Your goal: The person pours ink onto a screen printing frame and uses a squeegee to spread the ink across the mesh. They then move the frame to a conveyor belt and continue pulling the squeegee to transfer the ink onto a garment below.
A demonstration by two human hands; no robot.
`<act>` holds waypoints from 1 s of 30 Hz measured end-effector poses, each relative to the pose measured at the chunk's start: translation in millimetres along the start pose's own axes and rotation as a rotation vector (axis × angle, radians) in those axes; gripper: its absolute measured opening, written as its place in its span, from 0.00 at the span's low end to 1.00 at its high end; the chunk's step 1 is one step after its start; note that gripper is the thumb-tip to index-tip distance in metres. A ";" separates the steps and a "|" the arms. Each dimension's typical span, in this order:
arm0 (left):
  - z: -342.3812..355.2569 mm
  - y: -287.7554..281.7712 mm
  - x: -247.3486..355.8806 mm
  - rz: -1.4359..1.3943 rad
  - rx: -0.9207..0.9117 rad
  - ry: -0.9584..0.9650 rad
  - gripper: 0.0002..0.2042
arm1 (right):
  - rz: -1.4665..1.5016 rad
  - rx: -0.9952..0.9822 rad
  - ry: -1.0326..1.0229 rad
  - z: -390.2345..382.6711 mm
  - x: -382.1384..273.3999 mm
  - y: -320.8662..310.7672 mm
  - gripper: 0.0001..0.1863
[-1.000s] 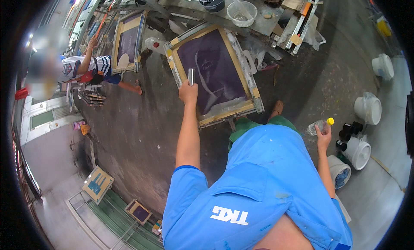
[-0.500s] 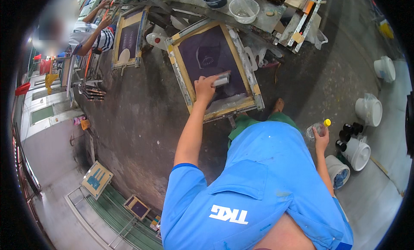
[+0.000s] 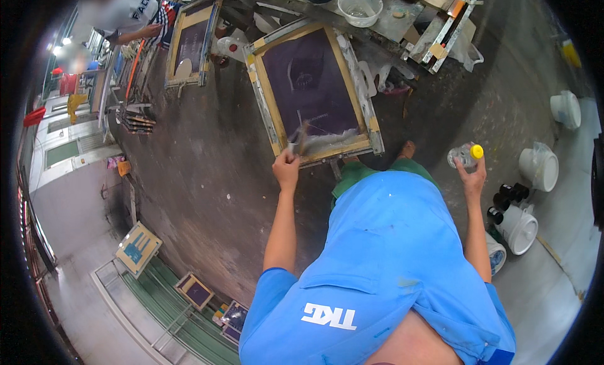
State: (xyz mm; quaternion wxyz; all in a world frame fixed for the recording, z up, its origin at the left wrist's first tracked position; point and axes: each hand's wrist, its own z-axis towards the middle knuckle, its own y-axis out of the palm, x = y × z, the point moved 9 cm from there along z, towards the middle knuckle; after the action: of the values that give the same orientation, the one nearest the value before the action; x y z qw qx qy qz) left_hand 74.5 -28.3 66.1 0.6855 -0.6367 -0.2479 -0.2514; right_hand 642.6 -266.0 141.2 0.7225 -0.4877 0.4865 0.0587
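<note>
My left hand (image 3: 286,171) is closed on a squeegee with a silvery handle (image 3: 297,141), blurred, at the lower left of a framed screen (image 3: 302,72) with dark purple mesh and pale markings. Whether its blade touches the mesh I cannot tell. The screen's tan, taped frame sits in a metal holder, with a milky strip along its near end. My right hand (image 3: 472,176), right of my body, grips a clear plastic bottle (image 3: 460,156) with a yellow cap (image 3: 476,151), away from the screen.
At upper left a co-worker (image 3: 135,12) stands by a second screen (image 3: 192,44). A bench (image 3: 393,31) with a white bowl (image 3: 360,12) lies beyond mine. White buckets (image 3: 538,168) and black tubs (image 3: 503,198) stand at right. More screens (image 3: 138,248) rest on a rack at lower left.
My left hand with the squeegee has come down from mid-mesh toward the screen's near left corner. My right hand has lifted the bottle slightly. The co-worker has shifted upward in the picture.
</note>
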 end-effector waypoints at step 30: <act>11.3 -3.8 -7.1 -0.233 0.184 -0.250 0.13 | -0.961 -0.958 -0.898 23.2 -168.3 271.5 0.34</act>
State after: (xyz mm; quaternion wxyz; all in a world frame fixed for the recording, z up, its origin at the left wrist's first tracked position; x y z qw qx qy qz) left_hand 66.5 -17.0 65.0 0.6711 -0.5646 -0.4250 -0.2242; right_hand 418.3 -42.3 94.4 0.5081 -0.8293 -0.1900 0.1342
